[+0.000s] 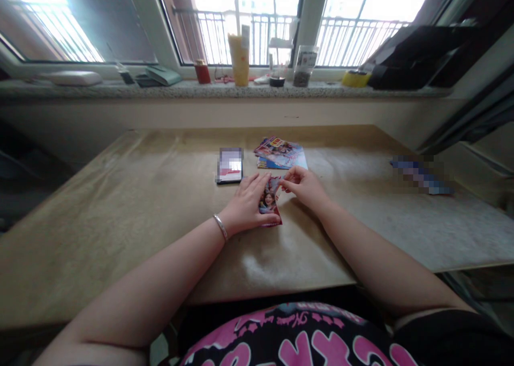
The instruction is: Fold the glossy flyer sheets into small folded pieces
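Note:
A small printed leaflet (270,201), with a picture of a person and red edges, lies on the table in front of me. My left hand (248,204) rests flat across its left side, fingers stretched out and pressing it down. At the upper right edge of the leaflet, my right hand (302,186) is closed in a pinch on a strip of the paper, which lifts slightly there. Part of the leaflet is hidden under my left palm. Just beyond my hands is a fanned stack of colourful printed leaflets (281,153).
A phone (230,166) with a lit screen lies left of the stack. Far right on the table (160,211) is a blurred blue, flat item (421,176). Along the windowsill (217,91) stand a yellow cup (240,61), a red jar (202,71) and yellow tape (355,78).

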`<state>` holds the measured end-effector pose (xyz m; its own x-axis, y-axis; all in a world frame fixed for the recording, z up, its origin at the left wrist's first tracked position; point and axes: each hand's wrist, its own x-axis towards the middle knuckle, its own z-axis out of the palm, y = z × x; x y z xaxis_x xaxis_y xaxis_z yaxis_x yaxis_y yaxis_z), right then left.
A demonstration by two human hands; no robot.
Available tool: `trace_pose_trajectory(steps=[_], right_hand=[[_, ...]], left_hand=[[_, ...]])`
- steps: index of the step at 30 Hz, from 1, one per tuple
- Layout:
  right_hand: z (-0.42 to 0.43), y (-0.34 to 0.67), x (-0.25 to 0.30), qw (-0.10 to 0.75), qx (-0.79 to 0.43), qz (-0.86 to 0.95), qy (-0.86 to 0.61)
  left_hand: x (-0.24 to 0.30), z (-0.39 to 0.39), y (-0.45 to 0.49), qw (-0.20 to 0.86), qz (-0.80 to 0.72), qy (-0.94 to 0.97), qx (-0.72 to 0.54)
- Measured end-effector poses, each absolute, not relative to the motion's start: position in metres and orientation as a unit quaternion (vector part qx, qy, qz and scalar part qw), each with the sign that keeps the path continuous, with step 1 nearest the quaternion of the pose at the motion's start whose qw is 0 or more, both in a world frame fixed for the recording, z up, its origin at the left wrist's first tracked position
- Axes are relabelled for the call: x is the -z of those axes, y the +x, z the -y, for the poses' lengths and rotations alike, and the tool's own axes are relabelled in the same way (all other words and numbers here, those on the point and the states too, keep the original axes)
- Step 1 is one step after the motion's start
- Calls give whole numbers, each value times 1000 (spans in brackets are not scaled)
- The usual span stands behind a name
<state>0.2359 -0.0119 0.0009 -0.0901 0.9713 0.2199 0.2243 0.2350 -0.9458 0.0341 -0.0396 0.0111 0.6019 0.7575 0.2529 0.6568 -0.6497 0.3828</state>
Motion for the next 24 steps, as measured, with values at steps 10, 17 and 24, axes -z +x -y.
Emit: trace_pose_trajectory(steps=[10, 17, 24], right_hand=[[14, 237, -1, 449, -327, 659, -507], [12, 232, 6, 479, -329, 651, -489], [12, 229, 8, 474, -378, 638, -475]], left_hand=[[-13, 42, 35, 107, -376, 908, -150], [-10, 38, 33, 106, -381, 903, -168], [-11, 37, 34, 98, -387, 908, -126]])
